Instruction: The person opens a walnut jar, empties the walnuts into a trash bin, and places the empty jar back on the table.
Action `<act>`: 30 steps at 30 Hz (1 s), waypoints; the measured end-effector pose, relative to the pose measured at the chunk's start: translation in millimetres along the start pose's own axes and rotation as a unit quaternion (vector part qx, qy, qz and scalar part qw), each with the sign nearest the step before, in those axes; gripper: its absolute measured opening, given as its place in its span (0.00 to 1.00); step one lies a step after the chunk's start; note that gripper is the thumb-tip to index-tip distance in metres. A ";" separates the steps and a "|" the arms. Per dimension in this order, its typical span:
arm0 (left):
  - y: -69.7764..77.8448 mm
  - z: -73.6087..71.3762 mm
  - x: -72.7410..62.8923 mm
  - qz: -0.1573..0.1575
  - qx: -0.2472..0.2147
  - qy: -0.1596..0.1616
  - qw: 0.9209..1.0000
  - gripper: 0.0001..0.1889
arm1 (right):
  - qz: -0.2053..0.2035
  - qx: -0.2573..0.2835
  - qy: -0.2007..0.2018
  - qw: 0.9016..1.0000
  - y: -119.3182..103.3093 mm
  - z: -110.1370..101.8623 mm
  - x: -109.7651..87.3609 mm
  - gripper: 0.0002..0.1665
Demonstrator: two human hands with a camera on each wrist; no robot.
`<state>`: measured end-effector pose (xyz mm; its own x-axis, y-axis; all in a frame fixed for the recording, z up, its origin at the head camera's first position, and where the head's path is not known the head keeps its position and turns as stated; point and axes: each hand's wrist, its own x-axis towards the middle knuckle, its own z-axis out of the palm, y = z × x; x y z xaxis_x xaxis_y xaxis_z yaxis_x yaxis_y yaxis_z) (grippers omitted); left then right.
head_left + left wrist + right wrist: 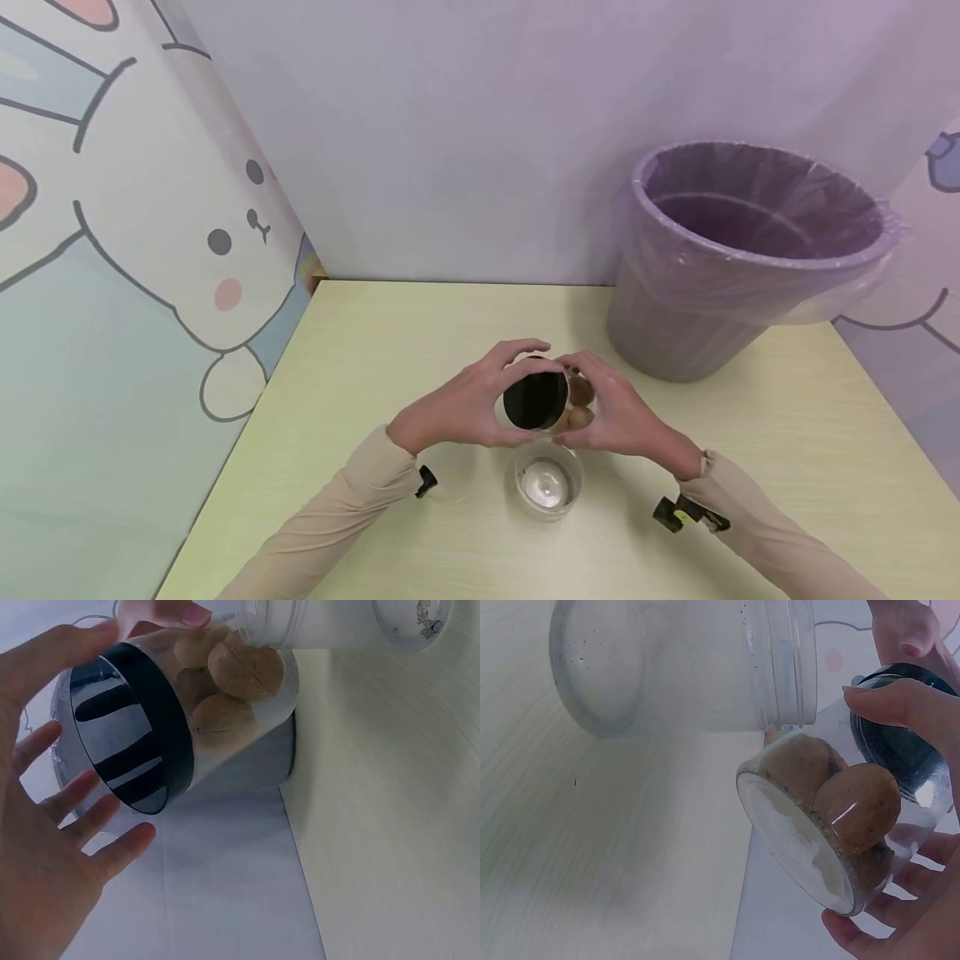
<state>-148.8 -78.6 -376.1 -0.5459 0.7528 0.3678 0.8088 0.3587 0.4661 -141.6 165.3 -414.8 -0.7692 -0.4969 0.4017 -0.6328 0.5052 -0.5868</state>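
My right hand (626,412) grips a clear jar of walnuts (799,840) from the side, its thumb and fingers on opposite sides of the wall. The jar is tilted, its black lid (535,400) turned toward my left and up toward the head camera. My left hand (480,400) curves around that lid with fingers spread; in the left wrist view, gaps show between several fingertips and the lid's rim. Just below both hands in the head view, a second clear jar (546,485) stands uncovered on the table, with small crumbs at its bottom.
A grey bin (675,333) with a clear liner stands at the back right of the pale wooden table (420,333). A plain wall rises behind, and a rabbit-printed wall (172,208) borders the left. A faint clear round thing (453,473) lies beside my left wrist.
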 end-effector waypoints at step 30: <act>3.5 3.6 -2.2 -0.056 0.027 0.027 0.998 0.40 | -0.015 -0.001 0.003 1.000 -4.9 -0.2 -0.8 0.49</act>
<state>-143.9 -77.1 -378.1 -0.6430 0.6762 0.3596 0.7519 0.4684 0.4639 -137.9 163.4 -412.2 -0.7510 -0.5075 0.4225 -0.6551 0.4919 -0.5735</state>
